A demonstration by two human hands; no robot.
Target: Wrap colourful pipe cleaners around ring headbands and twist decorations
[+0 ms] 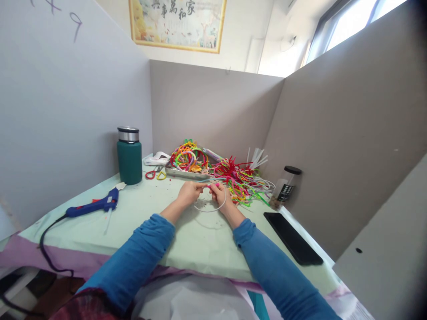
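Note:
My left hand (190, 193) and my right hand (219, 194) meet above the middle of the table, fingers pinched closed. Between them they hold a thin white cord (211, 211), bent into a loop that hangs below the fingers. A small bright pink piece (217, 184) shows at my fingertips, mostly by the right hand; its kind is too small to tell. Just beyond the hands lies a tangled heap of coloured fuzzy pipe cleaners (233, 171). Behind them, a metal tray (180, 173) bears several colourful wrapped rings.
On the left lie a blue glue gun (96, 206) with a trailing black cable and a green flask (129, 162). Red scissors handles (150, 175) lie near the tray. A black phone (293, 238) and a clear jar (285, 189) are at right. Grey partitions (213, 102) enclose the table.

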